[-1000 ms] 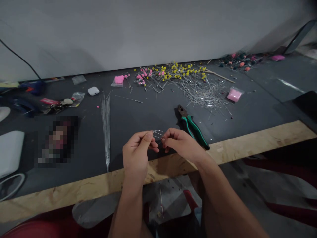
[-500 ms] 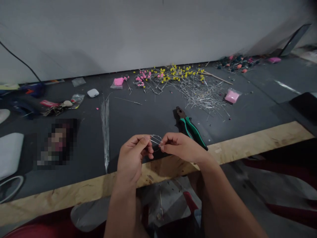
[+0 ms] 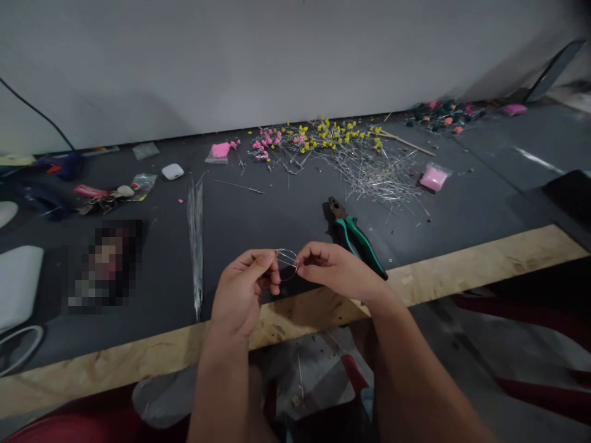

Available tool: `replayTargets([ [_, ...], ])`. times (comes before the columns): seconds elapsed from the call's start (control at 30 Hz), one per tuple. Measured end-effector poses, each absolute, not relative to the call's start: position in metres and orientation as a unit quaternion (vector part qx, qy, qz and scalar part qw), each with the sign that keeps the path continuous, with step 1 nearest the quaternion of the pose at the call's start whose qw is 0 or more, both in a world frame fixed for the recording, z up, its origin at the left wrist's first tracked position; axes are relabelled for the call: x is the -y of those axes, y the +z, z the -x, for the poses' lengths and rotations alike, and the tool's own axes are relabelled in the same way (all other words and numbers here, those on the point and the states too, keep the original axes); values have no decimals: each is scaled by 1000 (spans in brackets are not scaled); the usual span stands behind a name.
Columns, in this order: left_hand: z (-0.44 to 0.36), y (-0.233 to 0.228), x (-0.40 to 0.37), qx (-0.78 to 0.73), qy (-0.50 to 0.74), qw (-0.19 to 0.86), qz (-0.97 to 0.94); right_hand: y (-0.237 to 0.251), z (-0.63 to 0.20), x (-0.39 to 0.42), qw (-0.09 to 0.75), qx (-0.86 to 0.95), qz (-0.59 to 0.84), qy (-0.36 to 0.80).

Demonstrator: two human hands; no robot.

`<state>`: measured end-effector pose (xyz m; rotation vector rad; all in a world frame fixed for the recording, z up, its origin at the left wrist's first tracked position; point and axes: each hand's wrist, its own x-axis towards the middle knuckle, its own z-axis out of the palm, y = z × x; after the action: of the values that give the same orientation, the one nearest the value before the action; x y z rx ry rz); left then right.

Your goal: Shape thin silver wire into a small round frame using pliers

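Between my two hands is a thin silver wire, bent into a loop with strands crossing it. My left hand pinches its left side between thumb and fingers. At the loop's right side, the fingertips of my right hand are closed on the wire. Both hands are raised near the table's front edge. Just beyond my right hand lie pliers with green and black handles, jaws pointing away. A bundle of straight wires lies left of my left hand.
At the back are a heap of loose wires and wire stems with yellow tips. Pink packets lie nearby. A white case, keys and a blurred-out dark object are at left. A wooden strip edges the table.
Both hands have shifted slightly left with the wire loop. The left hand moved a little more, so the gap between them is slightly wider. Both keep their grip.
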<state>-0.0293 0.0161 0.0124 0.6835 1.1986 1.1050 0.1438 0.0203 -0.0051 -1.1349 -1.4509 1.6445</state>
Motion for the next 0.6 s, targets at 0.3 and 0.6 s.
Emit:
replayTargets([
  [0.3,36,9,-18,-480,473,699,-240,0,-137,-16,366,505,402,670],
  [0.6,25,8,-12,-509,516,626,-287,-2,-142,-19,330,578,446,598],
])
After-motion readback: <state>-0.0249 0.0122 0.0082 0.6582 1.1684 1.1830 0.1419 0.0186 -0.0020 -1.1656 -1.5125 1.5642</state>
